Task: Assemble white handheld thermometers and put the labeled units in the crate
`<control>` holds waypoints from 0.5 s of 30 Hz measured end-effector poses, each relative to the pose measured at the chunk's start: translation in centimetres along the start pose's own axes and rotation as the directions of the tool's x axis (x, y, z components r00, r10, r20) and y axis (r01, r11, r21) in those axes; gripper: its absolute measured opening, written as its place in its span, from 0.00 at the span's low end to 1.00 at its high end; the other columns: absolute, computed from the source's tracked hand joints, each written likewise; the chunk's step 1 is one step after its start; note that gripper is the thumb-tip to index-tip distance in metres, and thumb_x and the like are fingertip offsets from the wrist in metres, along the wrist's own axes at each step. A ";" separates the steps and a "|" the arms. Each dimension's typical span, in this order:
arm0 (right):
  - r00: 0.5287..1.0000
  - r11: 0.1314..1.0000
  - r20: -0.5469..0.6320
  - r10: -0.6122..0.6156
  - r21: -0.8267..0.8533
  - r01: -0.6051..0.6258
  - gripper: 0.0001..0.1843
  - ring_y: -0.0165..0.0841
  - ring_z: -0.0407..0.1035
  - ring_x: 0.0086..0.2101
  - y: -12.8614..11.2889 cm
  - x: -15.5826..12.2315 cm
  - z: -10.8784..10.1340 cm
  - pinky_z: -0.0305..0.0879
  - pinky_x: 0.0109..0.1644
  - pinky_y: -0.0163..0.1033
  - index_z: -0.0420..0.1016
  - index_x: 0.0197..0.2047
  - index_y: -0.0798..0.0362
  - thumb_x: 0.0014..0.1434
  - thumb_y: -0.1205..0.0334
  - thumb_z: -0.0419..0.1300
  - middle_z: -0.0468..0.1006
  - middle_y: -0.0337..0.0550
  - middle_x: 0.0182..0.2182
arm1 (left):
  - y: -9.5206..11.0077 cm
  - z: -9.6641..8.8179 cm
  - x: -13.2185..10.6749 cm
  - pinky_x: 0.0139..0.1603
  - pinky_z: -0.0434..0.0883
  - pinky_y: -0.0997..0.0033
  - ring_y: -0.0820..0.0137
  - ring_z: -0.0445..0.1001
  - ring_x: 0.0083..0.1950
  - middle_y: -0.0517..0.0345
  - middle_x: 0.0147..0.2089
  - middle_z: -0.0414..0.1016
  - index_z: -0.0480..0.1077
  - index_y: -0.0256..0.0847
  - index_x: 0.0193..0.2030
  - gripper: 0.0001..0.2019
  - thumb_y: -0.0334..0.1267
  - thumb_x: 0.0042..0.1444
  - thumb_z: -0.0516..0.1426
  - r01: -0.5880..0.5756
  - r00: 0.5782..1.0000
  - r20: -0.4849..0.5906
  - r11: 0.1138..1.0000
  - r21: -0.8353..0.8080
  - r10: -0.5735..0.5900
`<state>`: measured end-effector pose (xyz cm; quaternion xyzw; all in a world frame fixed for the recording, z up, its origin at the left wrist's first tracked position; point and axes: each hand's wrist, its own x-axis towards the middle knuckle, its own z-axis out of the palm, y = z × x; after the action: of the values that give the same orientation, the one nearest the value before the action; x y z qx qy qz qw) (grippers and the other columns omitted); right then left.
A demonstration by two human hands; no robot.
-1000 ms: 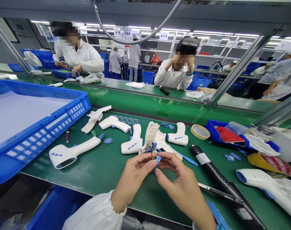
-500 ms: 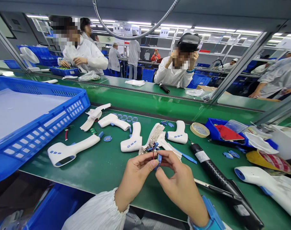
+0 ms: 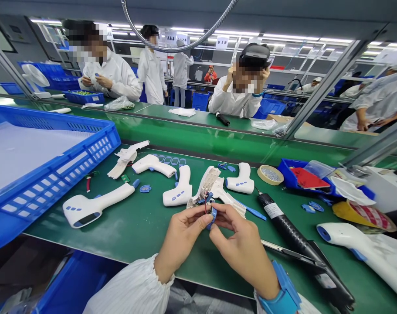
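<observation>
Two hands together over near edge of green bench mat [image 3: 136, 233] — left hand [image 3: 184, 240] and right hand [image 3: 242, 248] pinching small blue part [image 3: 212, 218] between fingertips, just above open white thermometer shell [image 3: 207, 183]. Red wires [image 3: 205, 205] run down toward shell, so hands sit close. Black electric screwdriver [image 3: 283, 227] lies right, within reach — blue tray [image 3: 111, 135] far left.
</observation>
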<state>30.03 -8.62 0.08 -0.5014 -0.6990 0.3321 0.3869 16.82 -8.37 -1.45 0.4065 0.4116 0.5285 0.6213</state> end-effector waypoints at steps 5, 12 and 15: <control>1.000 1.000 -0.002 -0.020 -0.024 0.020 0.17 0.34 0.75 0.37 0.2 0.0 0.0 0.74 0.41 0.38 0.66 0.48 0.53 0.53 0.67 0.53 0.79 0.44 0.37 | 0.0 -0.1 0.0 0.49 0.71 0.67 0.62 0.75 0.46 0.54 0.44 0.79 0.76 0.40 0.42 0.11 0.36 0.49 0.62 0.014 1.000 0.005 1.000 -0.005 -0.014; 1.000 0.998 -0.010 -0.023 -0.053 0.023 0.17 0.34 0.75 0.37 0.1 -0.1 0.0 0.74 0.40 0.37 0.67 0.48 0.55 0.54 0.67 0.52 0.79 0.45 0.36 | 0.0 0.1 0.1 0.49 0.71 0.68 0.63 0.75 0.46 0.55 0.43 0.79 0.77 0.40 0.41 0.11 0.36 0.48 0.62 0.012 1.000 -0.014 1.000 -0.017 -0.012; 1.000 0.999 -0.021 -0.018 -0.052 0.017 0.16 0.34 0.75 0.36 0.1 -0.2 0.0 0.74 0.40 0.36 0.67 0.47 0.55 0.54 0.67 0.52 0.79 0.45 0.36 | -0.1 0.0 0.1 0.49 0.71 0.68 0.63 0.75 0.46 0.55 0.43 0.79 0.76 0.40 0.41 0.12 0.35 0.48 0.62 0.016 0.999 -0.028 1.000 -0.016 -0.016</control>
<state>30.08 -8.75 -0.05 -0.5084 -0.7077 0.3052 0.3841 16.83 -8.26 -1.52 0.3910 0.4193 0.5323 0.6229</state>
